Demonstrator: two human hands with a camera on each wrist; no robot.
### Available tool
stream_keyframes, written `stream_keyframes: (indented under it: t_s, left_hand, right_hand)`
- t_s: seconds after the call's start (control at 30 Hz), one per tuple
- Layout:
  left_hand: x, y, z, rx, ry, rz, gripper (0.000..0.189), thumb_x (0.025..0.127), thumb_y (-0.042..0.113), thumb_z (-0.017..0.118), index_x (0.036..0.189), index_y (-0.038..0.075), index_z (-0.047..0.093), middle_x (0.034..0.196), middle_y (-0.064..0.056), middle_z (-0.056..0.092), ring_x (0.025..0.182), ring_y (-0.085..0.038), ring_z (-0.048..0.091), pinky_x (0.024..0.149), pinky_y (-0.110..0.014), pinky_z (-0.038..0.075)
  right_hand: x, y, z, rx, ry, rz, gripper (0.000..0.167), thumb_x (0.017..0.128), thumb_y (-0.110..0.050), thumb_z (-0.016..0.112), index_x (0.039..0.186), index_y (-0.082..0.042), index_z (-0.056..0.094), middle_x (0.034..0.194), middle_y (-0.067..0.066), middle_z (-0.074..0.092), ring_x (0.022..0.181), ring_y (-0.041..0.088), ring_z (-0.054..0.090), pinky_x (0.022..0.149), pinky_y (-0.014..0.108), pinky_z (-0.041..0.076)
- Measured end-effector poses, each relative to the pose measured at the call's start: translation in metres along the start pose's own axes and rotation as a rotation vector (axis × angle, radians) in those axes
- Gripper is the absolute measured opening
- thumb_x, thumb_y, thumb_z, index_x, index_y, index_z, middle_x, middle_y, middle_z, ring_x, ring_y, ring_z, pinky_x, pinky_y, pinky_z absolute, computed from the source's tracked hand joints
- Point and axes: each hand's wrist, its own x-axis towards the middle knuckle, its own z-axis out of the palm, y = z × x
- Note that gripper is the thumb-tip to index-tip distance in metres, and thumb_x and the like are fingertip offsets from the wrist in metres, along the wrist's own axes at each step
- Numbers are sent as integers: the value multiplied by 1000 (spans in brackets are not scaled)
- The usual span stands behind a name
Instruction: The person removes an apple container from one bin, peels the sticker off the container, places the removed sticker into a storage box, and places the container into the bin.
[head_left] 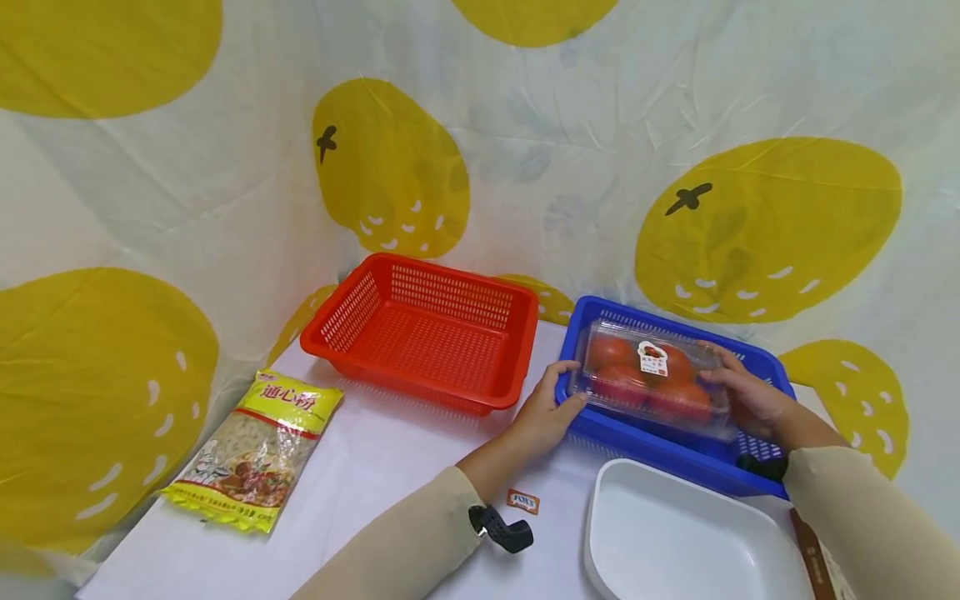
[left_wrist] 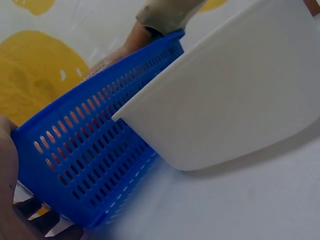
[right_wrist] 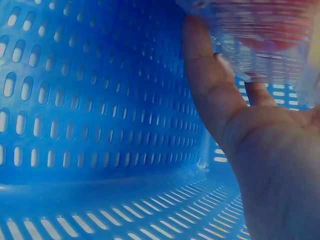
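A clear plastic box of tomatoes [head_left: 637,393] with a white label lies tilted in the blue basket [head_left: 652,452]. My right hand [head_left: 750,397] holds the box by its right end; in the right wrist view its fingers reach up against the clear plastic [right_wrist: 260,55], above the basket floor. At the basket's left end, my left hand [head_left: 542,419] grips the wall. The left wrist view has that hand [left_wrist: 7,175] at the frame's left edge, its fingers at the basket's end wall. Tomatoes show red through the slots of the basket's side [left_wrist: 90,150].
A white tub [head_left: 678,533] stands in front of the blue basket, close to its side. The red basket [head_left: 420,388] sits to the left at the back. A yellow pasta bag [head_left: 258,450] lies far left, a small orange packet [head_left: 523,501] near my left wrist, a brown object [head_left: 813,554] at right.
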Motion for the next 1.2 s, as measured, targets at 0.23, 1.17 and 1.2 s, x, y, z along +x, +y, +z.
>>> stream_keyframes:
  t_s: [0.23, 1.17, 1.2]
  left_hand:
    - [-1, 4, 10, 7, 4, -11, 46, 106, 36, 66, 144, 54, 48, 154, 7, 56, 144, -23, 51, 117, -58, 44]
    - [-7, 23, 3, 178, 96, -58, 53, 106, 43, 65, 156, 43, 49, 155, -7, 52, 142, -31, 53, 116, -60, 44]
    - [-8, 25, 2, 190, 108, -62, 53, 106, 45, 64, 157, 40, 50, 157, -8, 50, 144, -32, 51, 116, -61, 43]
  right_hand:
    - [-15, 2, -9, 60, 31, -54, 52, 113, -32, 40, 156, -42, 12, 135, -13, 49, 110, 12, 68, 91, 38, 63]
    - [-71, -54, -6, 89, 33, -297, 46, 112, -27, 36, 155, -38, 24, 133, -7, 58, 106, 15, 74, 84, 39, 64]
    - [-73, -56, -3, 92, 11, -313, 46, 113, -26, 35, 156, -37, 24, 134, -6, 58, 107, 15, 74, 85, 40, 64]
